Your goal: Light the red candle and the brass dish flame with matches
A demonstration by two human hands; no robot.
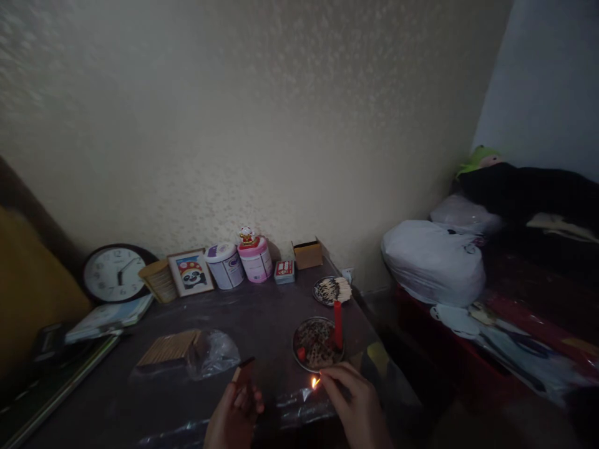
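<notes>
The right hand (359,399), its grip pinched, holds a burning match (318,380) near the dish (296,357) with the red candle (337,327). The left hand (229,415) curls round a small box (244,373), partly hiding it. Tin (229,267) lettering is illegible; clock (115,272) numerals show.

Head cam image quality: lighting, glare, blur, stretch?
All head view: dim overall, the flame by the right hand among the brightest spots; glare streaks on the table near its front edge; black cloth at right loses nearly all detail; picture soft, with small print hard to read; clock squashed into an oval.
</notes>
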